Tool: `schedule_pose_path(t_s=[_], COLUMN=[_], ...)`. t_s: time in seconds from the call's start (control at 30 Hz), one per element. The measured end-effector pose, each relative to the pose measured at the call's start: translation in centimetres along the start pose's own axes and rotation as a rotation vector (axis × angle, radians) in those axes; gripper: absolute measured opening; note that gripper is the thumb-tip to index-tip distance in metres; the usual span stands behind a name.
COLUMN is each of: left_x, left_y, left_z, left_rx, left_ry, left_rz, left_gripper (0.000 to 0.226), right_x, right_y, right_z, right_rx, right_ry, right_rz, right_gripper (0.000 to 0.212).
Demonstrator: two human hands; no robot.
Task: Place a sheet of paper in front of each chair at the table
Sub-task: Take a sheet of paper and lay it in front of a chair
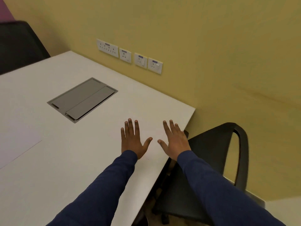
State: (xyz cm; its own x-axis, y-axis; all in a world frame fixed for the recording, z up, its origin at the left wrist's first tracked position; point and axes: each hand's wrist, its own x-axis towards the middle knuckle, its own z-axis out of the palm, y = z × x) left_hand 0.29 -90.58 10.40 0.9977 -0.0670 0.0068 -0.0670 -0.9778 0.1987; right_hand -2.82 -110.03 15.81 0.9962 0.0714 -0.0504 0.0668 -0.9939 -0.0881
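Both hands [153, 141] flat — empty — on table [68, 160]

Sheet of paper [17, 141] on table [81, 160] left; cable hatch [83, 98] centre; chair [211, 160] at right edge.

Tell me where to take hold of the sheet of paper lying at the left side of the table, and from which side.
Grip the sheet of paper at its near right corner. It lies flat on the table, so a fingertip probably has to slide or lift that corner first. Come from the right, where the left hand and right hand are, both open and flat.
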Motion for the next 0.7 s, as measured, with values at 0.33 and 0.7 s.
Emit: schedule_pose_path(t_s=[0.33,0.7], left_x=[-14.6,-27.4], left_y=[7.7,7.5], left_z=[-9.4,-15.5], left_rx=[0.102,0.107], left_ry=[0.200,0.303], left_rz=[0.173,0.287], left_gripper=[0.100,0.100], right_x=[-17.1,-31.5], right_y=[1.0,-3.6], right_z=[-9.2,-13.6], right_rx=[0.102,0.132], right_ry=[0.229,0.336], right_rz=[0.105,0.134], right_gripper=[0.086,0.084])
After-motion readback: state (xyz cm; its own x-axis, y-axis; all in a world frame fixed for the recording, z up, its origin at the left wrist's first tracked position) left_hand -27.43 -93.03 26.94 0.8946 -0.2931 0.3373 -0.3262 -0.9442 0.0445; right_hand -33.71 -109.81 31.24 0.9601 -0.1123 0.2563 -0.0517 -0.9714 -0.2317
